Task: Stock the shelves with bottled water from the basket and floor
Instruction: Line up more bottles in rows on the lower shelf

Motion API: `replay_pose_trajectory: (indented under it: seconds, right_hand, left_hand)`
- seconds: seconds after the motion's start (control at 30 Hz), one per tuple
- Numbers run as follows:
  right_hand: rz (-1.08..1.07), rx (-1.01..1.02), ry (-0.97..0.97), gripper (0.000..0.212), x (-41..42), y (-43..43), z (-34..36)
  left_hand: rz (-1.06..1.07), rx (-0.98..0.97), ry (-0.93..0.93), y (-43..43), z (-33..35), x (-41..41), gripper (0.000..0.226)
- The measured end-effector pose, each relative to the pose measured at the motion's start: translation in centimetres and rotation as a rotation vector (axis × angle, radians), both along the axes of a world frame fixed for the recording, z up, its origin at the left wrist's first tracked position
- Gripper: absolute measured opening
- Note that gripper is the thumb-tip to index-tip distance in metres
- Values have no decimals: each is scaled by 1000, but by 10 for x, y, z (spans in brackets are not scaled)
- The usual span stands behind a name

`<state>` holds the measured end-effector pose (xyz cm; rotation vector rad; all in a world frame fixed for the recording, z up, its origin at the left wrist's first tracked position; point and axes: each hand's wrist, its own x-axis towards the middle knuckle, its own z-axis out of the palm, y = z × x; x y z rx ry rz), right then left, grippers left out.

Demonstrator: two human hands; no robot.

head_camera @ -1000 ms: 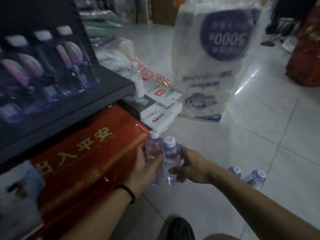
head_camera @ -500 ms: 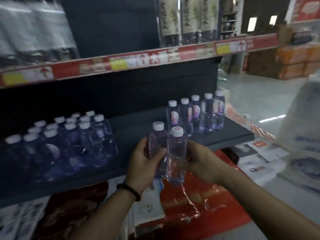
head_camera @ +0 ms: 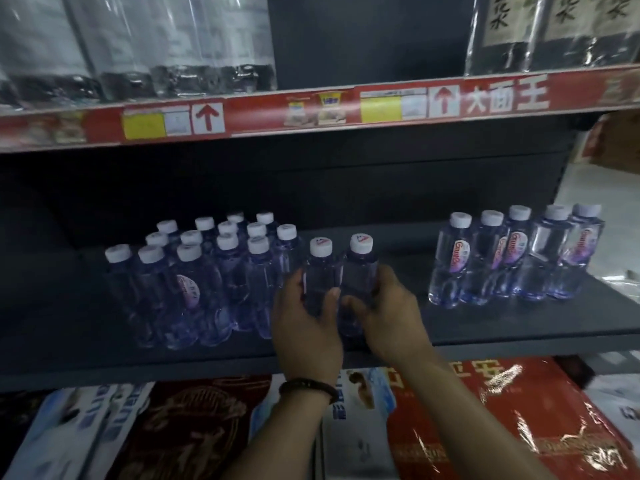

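Two small clear water bottles with white caps stand side by side over the dark shelf (head_camera: 485, 327). My left hand (head_camera: 304, 327) grips the left bottle (head_camera: 320, 271). Around the right bottle (head_camera: 360, 268) my right hand (head_camera: 388, 317) is closed. Both bottles are upright, just right of a large cluster of the same bottles (head_camera: 207, 271). A row of several more bottles (head_camera: 512, 261) stands at the shelf's right end. I cannot tell whether the held bottles touch the shelf.
An upper shelf with a red price strip (head_camera: 311, 109) hangs above, loaded with wrapped packs. Below the dark shelf lie red gift boxes (head_camera: 502, 427) and printed packages (head_camera: 86, 431). Bare shelf surface shows between my hands and the right-hand row.
My view rose from the floor to the shelf. Both hands carried the two bottles up and forward, from beside the red box to the gap next to the bottle cluster.
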<state>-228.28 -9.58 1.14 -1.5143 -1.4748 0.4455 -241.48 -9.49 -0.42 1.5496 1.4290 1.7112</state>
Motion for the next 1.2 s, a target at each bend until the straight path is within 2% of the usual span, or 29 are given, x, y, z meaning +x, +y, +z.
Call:
replay_pose_trajectory:
  seconds: [0.23, 0.37, 0.5, 0.63, 0.7, 0.83, 0.97, 1.07, 1.13, 1.2]
  right_hand:
    - [14, 106, 22, 31, -16, 15, -21]
    - [136, 136, 162, 42, -19, 9, -19]
    - [323, 30, 315, 51, -22, 13, -23]
    - [505, -157, 607, 80, -18, 26, -26]
    - [521, -207, 654, 84, -17, 30, -25]
    - [580, -189, 554, 62, -24, 21, -24]
    - [489, -56, 496, 40, -16, 4, -18]
    - [384, -51, 431, 34, 0, -14, -6]
    - [312, -85, 306, 34, 14, -27, 2]
    - [282, -110, 191, 25, 32, -43, 8]
  left_hand:
    - [80, -120, 44, 2, -11, -1, 64]
    - [-16, -269, 118, -21, -14, 9, 89]
    - [-73, -336, 140, -25, -14, 4, 87]
    - [-122, -371, 167, -27, -11, -1, 87]
    - [-126, -368, 175, -27, -12, -1, 87]
    - [-146, -370, 199, -27, -15, 0, 88]
    - [-119, -326, 181, -23, -19, 0, 84]
    - [-59, -274, 155, -29, -18, 0, 73]
    - [-36, -223, 193, -32, -19, 1, 62]
    - [-92, -176, 244, -38, -18, 6, 47]
